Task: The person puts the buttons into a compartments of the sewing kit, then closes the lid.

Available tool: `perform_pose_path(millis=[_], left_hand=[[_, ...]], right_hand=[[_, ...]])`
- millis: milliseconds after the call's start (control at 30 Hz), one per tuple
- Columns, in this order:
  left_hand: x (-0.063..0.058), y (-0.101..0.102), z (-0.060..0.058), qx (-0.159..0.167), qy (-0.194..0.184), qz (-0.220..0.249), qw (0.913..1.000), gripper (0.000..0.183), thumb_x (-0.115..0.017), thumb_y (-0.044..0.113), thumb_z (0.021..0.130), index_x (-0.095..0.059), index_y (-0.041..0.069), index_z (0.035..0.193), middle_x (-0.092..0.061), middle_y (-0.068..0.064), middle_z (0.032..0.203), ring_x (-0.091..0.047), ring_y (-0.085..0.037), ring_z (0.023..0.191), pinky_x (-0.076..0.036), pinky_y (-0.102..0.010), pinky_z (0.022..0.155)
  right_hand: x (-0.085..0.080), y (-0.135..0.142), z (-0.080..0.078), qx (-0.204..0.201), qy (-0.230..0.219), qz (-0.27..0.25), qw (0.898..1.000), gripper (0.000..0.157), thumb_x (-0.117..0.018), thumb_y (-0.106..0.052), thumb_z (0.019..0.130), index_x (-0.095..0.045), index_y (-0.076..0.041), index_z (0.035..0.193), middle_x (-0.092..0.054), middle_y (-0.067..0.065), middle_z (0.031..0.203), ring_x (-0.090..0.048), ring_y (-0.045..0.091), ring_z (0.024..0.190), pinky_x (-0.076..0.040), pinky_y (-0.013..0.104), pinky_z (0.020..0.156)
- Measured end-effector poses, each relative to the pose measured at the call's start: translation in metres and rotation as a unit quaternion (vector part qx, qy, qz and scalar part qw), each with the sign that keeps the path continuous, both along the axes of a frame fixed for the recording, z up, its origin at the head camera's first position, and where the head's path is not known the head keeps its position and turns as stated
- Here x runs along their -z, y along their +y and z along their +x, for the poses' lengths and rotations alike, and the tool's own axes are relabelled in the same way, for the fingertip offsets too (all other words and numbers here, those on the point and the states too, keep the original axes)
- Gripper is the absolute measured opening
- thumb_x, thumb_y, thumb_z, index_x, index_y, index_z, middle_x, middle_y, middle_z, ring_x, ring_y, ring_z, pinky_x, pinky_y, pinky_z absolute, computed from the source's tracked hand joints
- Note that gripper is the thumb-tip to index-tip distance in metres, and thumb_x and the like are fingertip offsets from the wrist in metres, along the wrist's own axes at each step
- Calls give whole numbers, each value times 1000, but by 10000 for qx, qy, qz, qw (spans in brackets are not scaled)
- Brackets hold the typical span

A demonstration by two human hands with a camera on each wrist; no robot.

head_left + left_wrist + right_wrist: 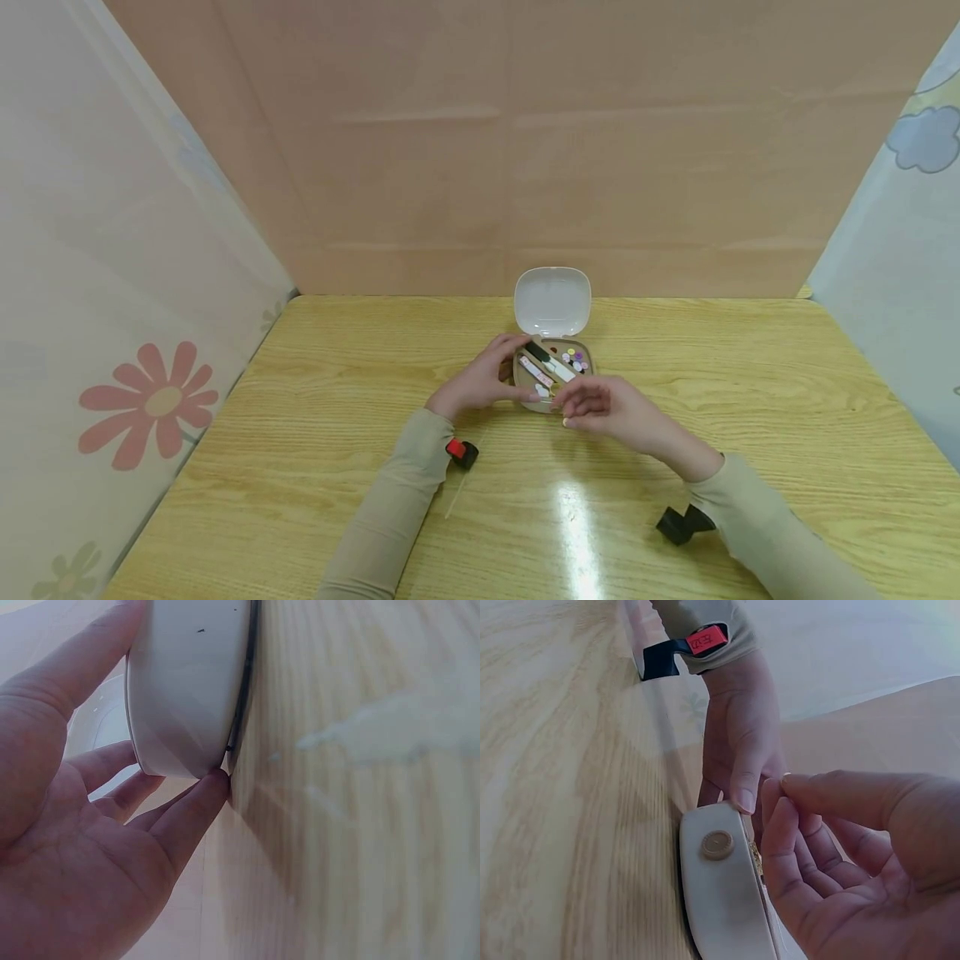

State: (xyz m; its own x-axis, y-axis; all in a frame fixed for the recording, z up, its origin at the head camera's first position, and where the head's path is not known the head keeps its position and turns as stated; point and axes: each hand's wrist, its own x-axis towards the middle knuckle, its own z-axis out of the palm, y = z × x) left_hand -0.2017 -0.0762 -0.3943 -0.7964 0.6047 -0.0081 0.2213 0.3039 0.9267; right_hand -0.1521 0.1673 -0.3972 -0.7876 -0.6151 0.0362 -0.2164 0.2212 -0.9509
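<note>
A small cream sewing kit box [528,404] stands on the table with its white lid [552,302] raised at the back. Inside lie colourful buttons [573,357], a black-and-white tool [557,367] set slantwise and a pink-patterned strip [536,372]. My left hand [487,379] grips the box's left side, thumb at the front and fingers behind; the left wrist view shows its fingertips [214,784] at the lower edge. Just off the front right of the box, my right hand [611,410] has curled fingers. Its thumb and index finger pinch a tiny pale yellow thing [786,776], too small to identify.
The wooden table [337,375] reaches back to a plain tan backdrop [405,167]. Flower-printed sheets [150,250] hang at the left, with another printed sheet at the right. Black camera mounts [678,527] jut from both wrists. A round clasp button [718,844] protrudes from the box front.
</note>
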Motion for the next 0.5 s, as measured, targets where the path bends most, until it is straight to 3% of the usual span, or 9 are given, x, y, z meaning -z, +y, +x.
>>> perform_pose_path(millis=[267,500], left_hand=[[2,1,-2,-13,-69,60,10000,87,-78,4,79,-26,-3,148,-25,-21,145,-38,-35,129,-36,-42,107],[2,1,-2,-28,-69,27,10000,88,-78,3,78,-26,-3,148,-26,-20,145,-39,-33,129,-37,-39,106]], right_hand=[[-3,6,-6,387,-110,-110,9991,31,-69,2,85,-57,11,113,-61,23,101,-62,22,88,-56,28,77],[-5,10,-11,731,-294,-147,9968,34,-70,0,84,-57,10,114,-62,20,99,-63,22,88,-56,29,77]])
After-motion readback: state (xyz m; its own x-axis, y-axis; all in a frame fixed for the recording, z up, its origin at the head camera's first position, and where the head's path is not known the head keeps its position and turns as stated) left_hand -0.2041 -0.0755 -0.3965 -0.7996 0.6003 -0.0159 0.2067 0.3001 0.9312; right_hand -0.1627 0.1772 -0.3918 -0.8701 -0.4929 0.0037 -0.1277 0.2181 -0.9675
